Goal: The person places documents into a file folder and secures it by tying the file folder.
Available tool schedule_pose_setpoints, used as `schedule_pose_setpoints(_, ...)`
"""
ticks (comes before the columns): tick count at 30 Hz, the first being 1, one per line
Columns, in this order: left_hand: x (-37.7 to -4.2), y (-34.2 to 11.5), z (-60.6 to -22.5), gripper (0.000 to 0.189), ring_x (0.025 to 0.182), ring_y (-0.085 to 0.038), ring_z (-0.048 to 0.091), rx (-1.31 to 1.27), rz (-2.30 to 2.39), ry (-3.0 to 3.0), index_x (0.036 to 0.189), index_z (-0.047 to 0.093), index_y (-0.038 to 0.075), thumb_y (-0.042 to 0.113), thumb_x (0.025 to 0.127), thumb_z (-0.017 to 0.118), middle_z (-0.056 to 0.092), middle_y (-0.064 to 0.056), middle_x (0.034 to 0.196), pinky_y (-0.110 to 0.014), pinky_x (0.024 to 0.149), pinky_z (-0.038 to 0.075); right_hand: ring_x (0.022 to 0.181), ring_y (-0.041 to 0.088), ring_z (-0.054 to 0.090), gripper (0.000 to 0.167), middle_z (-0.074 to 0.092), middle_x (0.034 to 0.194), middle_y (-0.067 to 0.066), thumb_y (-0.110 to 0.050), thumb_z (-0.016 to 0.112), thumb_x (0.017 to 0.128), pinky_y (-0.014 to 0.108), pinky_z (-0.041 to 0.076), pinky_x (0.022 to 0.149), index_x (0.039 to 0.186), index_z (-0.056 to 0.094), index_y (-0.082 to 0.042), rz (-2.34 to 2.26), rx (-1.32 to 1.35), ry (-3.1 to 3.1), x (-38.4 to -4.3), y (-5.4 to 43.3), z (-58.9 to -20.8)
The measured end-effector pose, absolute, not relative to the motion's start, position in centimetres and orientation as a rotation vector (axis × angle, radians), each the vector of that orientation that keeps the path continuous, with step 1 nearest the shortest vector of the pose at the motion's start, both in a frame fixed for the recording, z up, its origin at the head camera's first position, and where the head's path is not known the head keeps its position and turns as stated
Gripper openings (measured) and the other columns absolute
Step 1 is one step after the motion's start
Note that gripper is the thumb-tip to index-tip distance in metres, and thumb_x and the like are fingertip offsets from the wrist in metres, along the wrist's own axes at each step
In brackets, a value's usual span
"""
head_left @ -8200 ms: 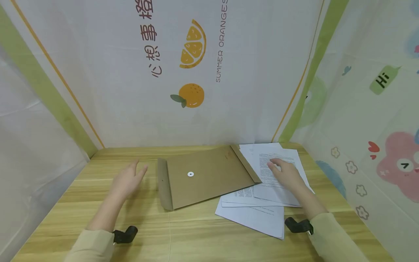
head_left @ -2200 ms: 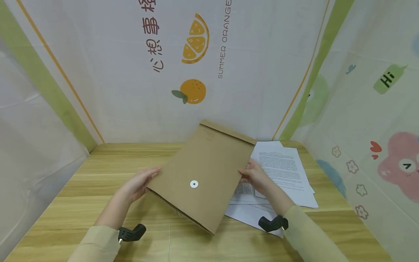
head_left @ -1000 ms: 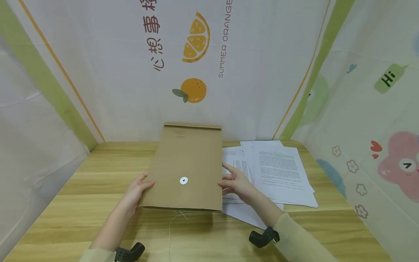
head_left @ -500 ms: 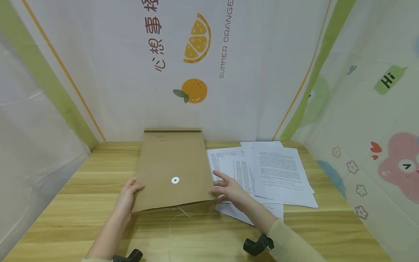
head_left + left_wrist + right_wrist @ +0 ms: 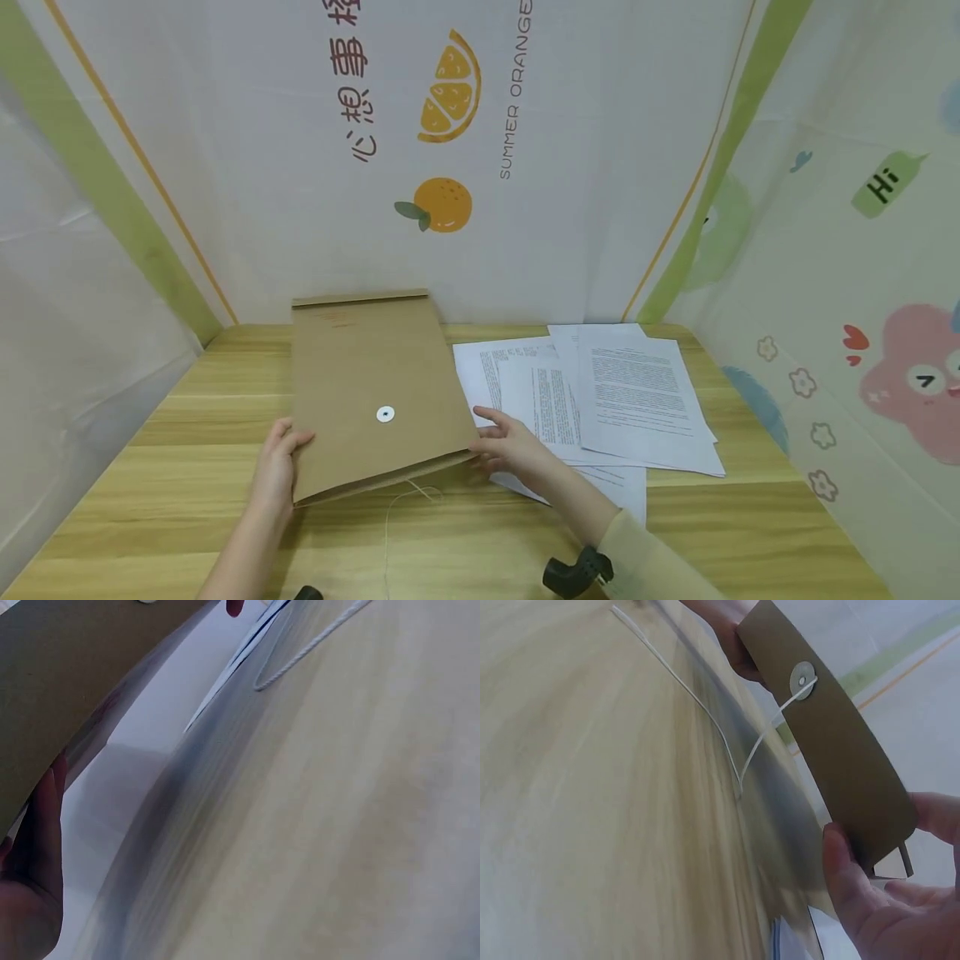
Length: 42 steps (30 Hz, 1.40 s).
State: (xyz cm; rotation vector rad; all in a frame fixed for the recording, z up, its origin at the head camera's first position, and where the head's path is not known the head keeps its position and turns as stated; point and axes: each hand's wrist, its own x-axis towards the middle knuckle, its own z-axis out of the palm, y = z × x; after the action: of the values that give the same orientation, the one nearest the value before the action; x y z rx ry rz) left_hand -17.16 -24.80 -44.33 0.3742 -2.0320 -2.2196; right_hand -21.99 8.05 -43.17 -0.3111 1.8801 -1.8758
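A brown kraft string-and-button envelope (image 5: 375, 375) is held tilted over the left-middle of the table, its narrow folded strip at the far end. My left hand (image 5: 276, 467) grips its left edge near the front corner, thumb on the face and fingers underneath. At the front right corner, my right hand (image 5: 517, 454) holds the edge between thumb and fingers. In the right wrist view, the flap (image 5: 847, 765) hangs with a white button (image 5: 803, 680), from which a thin string (image 5: 754, 754) trails onto the table. My right fingers (image 5: 937, 814) show beside the flap's end.
Overlapping printed sheets (image 5: 637, 400) lie on the right half of the wooden table (image 5: 720, 533), partly behind my right hand. A white curtain (image 5: 570, 250) with orange prints stands at the back, and patterned cloth (image 5: 847, 267) lines the right side.
Earlier lying flat, the envelope was lifted and turned so its flap end faces me. Over the last second it has shifted left with both hands, uncovering more of the sheets.
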Motion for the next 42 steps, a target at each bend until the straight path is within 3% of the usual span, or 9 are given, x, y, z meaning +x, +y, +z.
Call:
schedule_pose_setpoints(4,-16.8,-24.8,-44.6,0.006,0.046,-0.004,0.039,0.408,-2.2,-1.972,0.099,0.047,0.015,0.01,0.098,0.043,0.05,0.009,0.07,-0.02,0.049,0.042,0.087,0.024,0.066,0.076,0.054,0.127,0.025,-0.002,0.066,0.084,0.038,0.054,0.079,0.148,0.025,0.002,-1.897,-0.318,1.858,-21.8,7.5,-43.4)
schedule_pose_setpoints(7,-16.6,-24.9,-44.7,0.006,0.039,-0.002,0.029,0.42,-2.158,-1.981,0.1,0.046,0.013,0.009,0.098,0.042,0.045,0.01,0.065,-0.017,0.04,0.032,0.091,0.024,0.065,0.077,0.053,0.128,0.026,-0.001,0.067,0.083,0.037,0.054,0.08,0.148,0.025,0.004,-1.93,-0.314,1.852,-21.8,7.0,-43.6)
schedule_pose_setpoints(13,-16.1,-24.8,-44.8,0.01,0.068,-0.005,0.05,0.457,-2.245,-1.864,0.106,0.047,0.015,0.01,0.1,0.041,0.051,0.009,0.088,-0.019,0.057,0.044,0.089,0.024,0.065,0.077,0.048,0.132,0.03,0.001,0.066,0.083,0.04,0.053,0.085,0.148,0.024,0.004,-2.032,-0.26,1.824,-21.8,5.7,-44.0)
schedule_pose_setpoints(18,-15.8,-24.6,-44.7,0.013,0.084,-0.006,0.05,0.596,-2.215,-1.798,0.111,0.046,0.013,0.01,0.099,0.04,0.047,0.006,0.103,-0.019,0.068,0.045,0.086,0.021,0.065,0.078,0.043,0.135,0.032,0.0,0.067,0.083,0.039,0.053,0.086,0.148,0.024,0.002,-2.098,-0.192,1.822,-21.9,4.5,-44.2)
schedule_pose_setpoints(23,-15.9,-24.4,-44.9,0.011,0.08,-0.006,0.049,0.682,-2.169,-1.653,0.103,0.048,0.012,0.005,0.096,0.044,0.046,0.006,0.097,-0.018,0.065,0.044,0.08,0.019,0.065,0.079,0.058,0.116,0.022,0.006,0.063,0.082,0.037,0.054,0.083,0.149,0.02,0.003,-2.206,-0.139,1.736,-22.2,3.3,-44.6)
schedule_pose_setpoints(26,-16.0,-24.5,-45.1,0.011,0.076,-0.005,0.051,0.698,-2.166,-1.579,0.101,0.047,0.011,0.003,0.096,0.042,0.047,0.006,0.096,-0.018,0.063,0.045,0.078,0.019,0.065,0.08,0.058,0.107,0.021,0.01,0.06,0.083,0.039,0.053,0.086,0.15,0.017,0.002,-2.253,-0.121,1.667,-22.2,2.6,-44.7)
schedule_pose_setpoints(34,-15.8,-24.5,-45.0,0.008,0.077,-0.005,0.052,0.708,-2.168,-1.563,0.1,0.039,0.011,0.004,0.097,0.038,0.044,0.0,0.103,-0.017,0.062,0.046,0.087,0.028,0.066,0.082,0.052,0.117,0.029,0.013,0.059,0.083,0.041,0.053,0.086,0.15,0.013,0.002,-2.251,-0.107,1.665,-21.8,1.0,-45.0)
schedule_pose_setpoints(42,-15.8,-24.4,-45.3,0.01,0.073,-0.004,0.053,0.756,-2.148,-1.528,0.098,0.038,0.013,0.004,0.097,0.04,0.045,0.003,0.1,-0.017,0.059,0.047,0.078,0.028,0.067,0.092,0.058,0.114,0.028,0.013,0.06,0.083,0.041,0.056,0.078,0.152,0.002,-0.004,-2.298,-0.087,1.678,-21.2,-0.8,-45.5)
